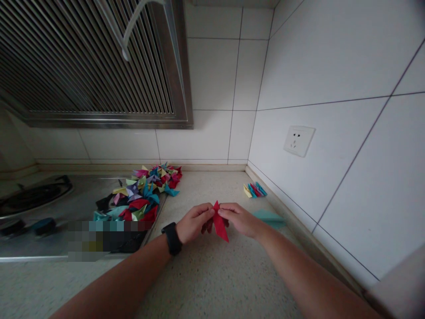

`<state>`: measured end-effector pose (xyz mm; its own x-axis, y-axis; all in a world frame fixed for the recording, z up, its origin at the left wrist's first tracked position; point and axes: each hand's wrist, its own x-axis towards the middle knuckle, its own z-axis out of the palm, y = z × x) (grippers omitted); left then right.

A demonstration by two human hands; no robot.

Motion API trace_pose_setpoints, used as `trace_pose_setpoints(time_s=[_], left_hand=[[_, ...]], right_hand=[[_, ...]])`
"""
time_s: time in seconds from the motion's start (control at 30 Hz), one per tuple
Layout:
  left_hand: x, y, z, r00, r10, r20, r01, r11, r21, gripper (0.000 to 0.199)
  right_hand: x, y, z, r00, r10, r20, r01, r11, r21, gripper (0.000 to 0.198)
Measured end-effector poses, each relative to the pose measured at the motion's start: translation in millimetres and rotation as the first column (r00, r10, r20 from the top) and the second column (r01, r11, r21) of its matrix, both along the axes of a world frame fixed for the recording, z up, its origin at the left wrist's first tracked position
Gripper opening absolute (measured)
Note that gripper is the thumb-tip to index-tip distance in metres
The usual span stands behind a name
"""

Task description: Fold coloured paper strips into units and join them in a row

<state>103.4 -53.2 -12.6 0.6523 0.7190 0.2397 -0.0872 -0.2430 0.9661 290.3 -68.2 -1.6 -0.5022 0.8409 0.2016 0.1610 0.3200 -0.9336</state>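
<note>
A red folded paper piece (pixel 220 227), long and pointed at both ends, is held up over the countertop between my two hands. My left hand (pixel 195 221) pinches its upper left side with thumb and fingers; a black watch sits on that wrist. From the other side my right hand (pixel 239 218) pinches the same paper near its top. The fingertips behind the paper are partly hidden. Beyond my right hand lies a flat teal paper piece (pixel 269 218), partly covered by the wrist.
Many-coloured folded paper cranes (pixel 146 195) are heaped on the stove (pixel 83 190) at left. A small row of folded papers (pixel 255 190) lies near the right wall on the speckled countertop (pixel 206 283). A range hood (pixel 139 122) hangs above left; a socket (pixel 299 141) is on the wall.
</note>
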Motion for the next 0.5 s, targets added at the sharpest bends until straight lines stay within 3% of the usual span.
trace_pose_setpoints(time_s=[0.23, 0.5], left_hand=[[0.1, -2.9, -1.2, 0.999, -0.032, -0.007, 0.032, 0.999, 0.029, 0.038], [-1.7, -0.6, -3.2, 0.999, -0.019, -0.038, 0.02, 0.999, 0.034, 0.035]], right_hand=[[0.6, 2.8, -5.2, 0.994, -0.042, -0.1, 0.029, 0.992, -0.125, 0.031], [-2.0, -1.9, 2.1, 0.993, -0.017, -0.12, 0.004, 0.994, -0.108, 0.019]])
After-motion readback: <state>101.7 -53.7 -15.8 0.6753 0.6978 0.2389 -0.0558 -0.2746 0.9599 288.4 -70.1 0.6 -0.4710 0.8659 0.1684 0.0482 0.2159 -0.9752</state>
